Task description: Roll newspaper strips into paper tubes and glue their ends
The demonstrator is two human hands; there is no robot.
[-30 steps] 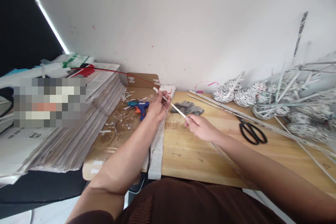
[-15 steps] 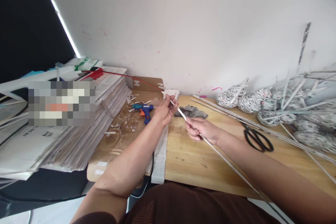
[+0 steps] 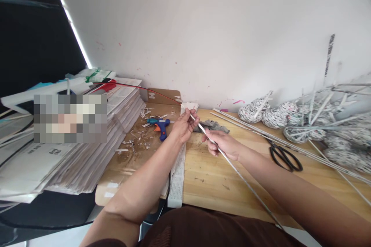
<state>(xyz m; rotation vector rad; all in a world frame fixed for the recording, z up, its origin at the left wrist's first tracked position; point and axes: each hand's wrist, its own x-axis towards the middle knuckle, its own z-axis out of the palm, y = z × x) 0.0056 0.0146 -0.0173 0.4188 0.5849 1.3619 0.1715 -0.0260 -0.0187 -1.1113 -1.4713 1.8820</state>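
A long, thin rolled-paper stick (image 3: 246, 181) slants from the middle of the bench toward my body at lower right. My left hand (image 3: 185, 125) pinches its upper end between thumb and fingers. Lower down, my right hand (image 3: 222, 142) has its fingers closed around the same stick. A short white stretch shows between the two hands. Beneath my left hand and forearm runs a printed paper strip (image 3: 176, 179). Just behind my hands lies a crumpled grey cloth (image 3: 214, 126), partly hidden by them.
Left of my hands, a blue glue gun (image 3: 163, 129) lies among paper scraps on cardboard (image 3: 116, 171). A tall newspaper stack (image 3: 95, 162) stands farther left. Black-handled scissors (image 3: 285, 156), long paper sticks (image 3: 261, 133) and woven paper forms (image 3: 276, 115) occupy the right side.
The view has tilted slightly, so the bench sits a little lower. The stick's lower end reaches less far toward the bottom right. Both hands keep nearly the same grip.
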